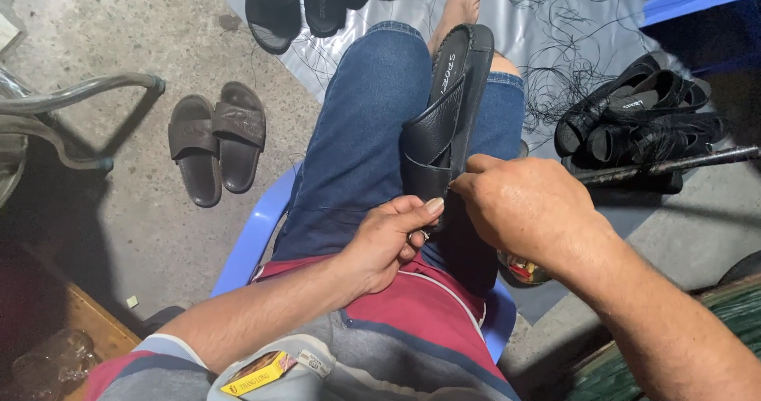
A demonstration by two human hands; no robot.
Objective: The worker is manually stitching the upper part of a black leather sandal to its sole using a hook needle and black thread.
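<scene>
While the black sandal (444, 124) lies along the thigh, pointing to 12 o'clock, both hands pinch its heel: left hand (388, 238), right hand (519, 211). Looks light, bendy, rubbery; strap's probably the easiest hold.

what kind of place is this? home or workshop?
Likely a small informal footwear workshop. The hands, left and right, work a black sandal on the lap; a pile of black sandals and loose black threads lie on a floor sheet.

Stained concrete floor (119, 44), blue plastic chair (254, 234)
</scene>
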